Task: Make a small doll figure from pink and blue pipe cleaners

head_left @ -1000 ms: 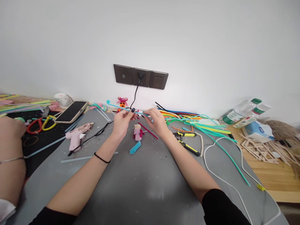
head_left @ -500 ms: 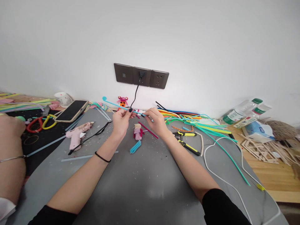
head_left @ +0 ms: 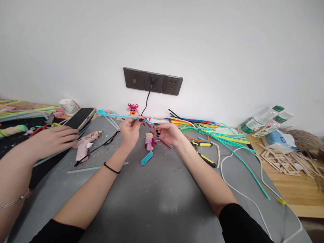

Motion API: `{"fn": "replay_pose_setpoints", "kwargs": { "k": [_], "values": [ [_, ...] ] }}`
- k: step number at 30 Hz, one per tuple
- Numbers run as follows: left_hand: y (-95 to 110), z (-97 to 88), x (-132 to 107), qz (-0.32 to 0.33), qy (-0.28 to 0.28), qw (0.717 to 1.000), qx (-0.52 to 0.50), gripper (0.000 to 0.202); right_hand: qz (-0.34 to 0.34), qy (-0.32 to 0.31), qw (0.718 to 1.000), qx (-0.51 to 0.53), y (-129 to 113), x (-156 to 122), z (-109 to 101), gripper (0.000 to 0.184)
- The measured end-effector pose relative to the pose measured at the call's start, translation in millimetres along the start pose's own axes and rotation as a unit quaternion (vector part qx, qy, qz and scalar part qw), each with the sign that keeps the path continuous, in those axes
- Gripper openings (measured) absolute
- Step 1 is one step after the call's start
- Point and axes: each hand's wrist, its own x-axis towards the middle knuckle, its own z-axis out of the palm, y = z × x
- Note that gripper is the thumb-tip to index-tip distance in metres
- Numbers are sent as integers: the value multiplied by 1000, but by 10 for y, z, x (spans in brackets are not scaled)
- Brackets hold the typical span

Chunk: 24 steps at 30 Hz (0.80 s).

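A light-blue pipe cleaner (head_left: 116,116), curled at its left end, is stretched level above the table. My left hand (head_left: 129,132) pinches it between thumb and fingers. My right hand (head_left: 169,133) grips its right end between thumb and forefinger, the other fingers loosely curled. Below them lies a small pink and cream pipe-cleaner figure (head_left: 149,142), with a folded blue pipe cleaner bundle (head_left: 146,158) just in front. A dark-red pipe cleaner (head_left: 165,144) sits under my right hand.
At left, a co-worker's hand (head_left: 57,136) reaches over the pink glue gun (head_left: 83,147). Behind it are a phone (head_left: 80,118) and paper cup (head_left: 68,107). Pliers (head_left: 206,158), coloured pipe cleaners (head_left: 227,138) and a white cable (head_left: 243,195) lie right. A small orange-pink figure (head_left: 133,109) stands by the wall.
The blue pipe cleaner's curled end has swung left and lower, its loop now larger. My right hand has turned, showing its fingers. The co-worker's hand has moved right to the glue gun.
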Motion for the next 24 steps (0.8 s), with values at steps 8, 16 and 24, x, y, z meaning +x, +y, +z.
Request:
{"fn": "replay_pose_setpoints", "kwargs": {
  "k": [8,16,24],
  "values": [
    [-87,-48,131,-144,-50,986,-68,51,-327,142,847,-396,-17,32,-145,23],
    [-72,-84,160,-170,-19,982,-84,44,-509,71,591,-622,-32,0,-269,22],
    [-34,-73,156,-208,-10,971,-116,54,-549,92,482,-676,-8,-7,-291,24]
  ]
}}
